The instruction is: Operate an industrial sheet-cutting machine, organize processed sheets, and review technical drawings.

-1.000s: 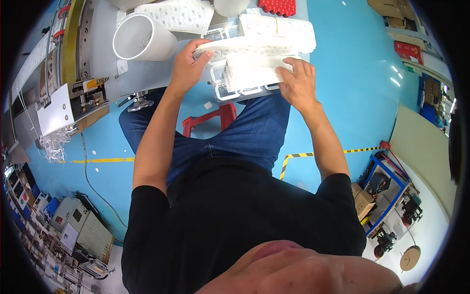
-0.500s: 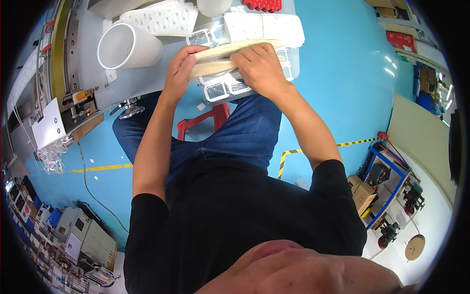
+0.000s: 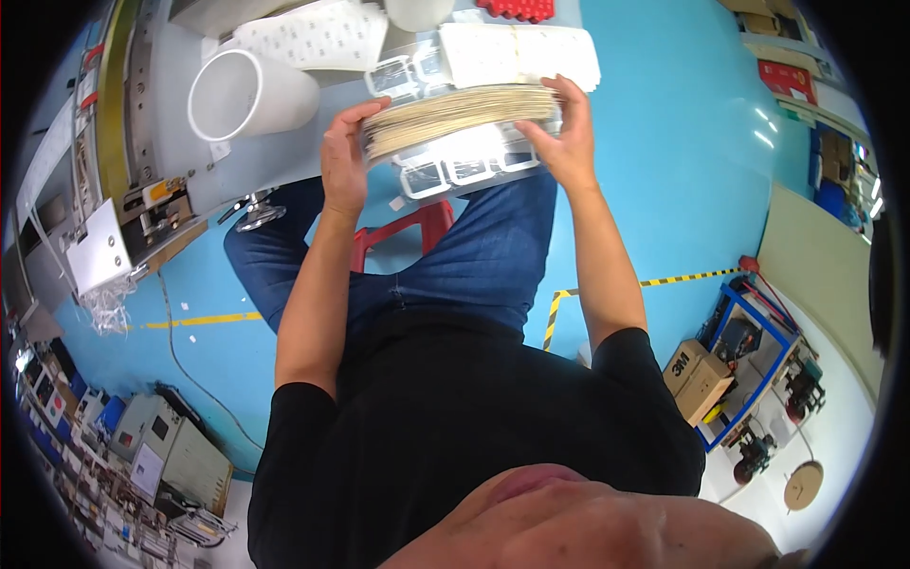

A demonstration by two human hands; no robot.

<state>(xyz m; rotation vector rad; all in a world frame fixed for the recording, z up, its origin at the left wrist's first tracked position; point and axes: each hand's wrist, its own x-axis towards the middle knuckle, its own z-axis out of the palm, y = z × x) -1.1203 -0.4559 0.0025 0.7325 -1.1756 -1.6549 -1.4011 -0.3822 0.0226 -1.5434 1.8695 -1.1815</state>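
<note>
A thick stack of cream-coloured sheets [image 3: 460, 119] is held between my two hands, its layered edges facing me and bowed slightly. My left hand [image 3: 345, 161] grips the left end, fingers over the far side. At the right end, my right hand [image 3: 569, 137] has its thumb on the near side and its fingers on the far side. Beneath the stack lies a clear plastic sheet with white-outlined frames [image 3: 424, 178], partly covered. Just beyond my right hand is a bundle of white sheets [image 3: 474, 55] with a band round it.
A white cylinder [image 3: 284, 100] lies on its side on the grey table [image 3: 213, 175], left of my hands. Printed white sheets [image 3: 308, 36] and a red wavy-edged piece [image 3: 517, 8] are farther back. Machine rails [image 3: 121, 85] run along the left. A red stool [image 3: 403, 232] stands below.
My right hand has moved from the stack's middle to its right end and opened wider around it. The parted sheets have come together into one stack.
</note>
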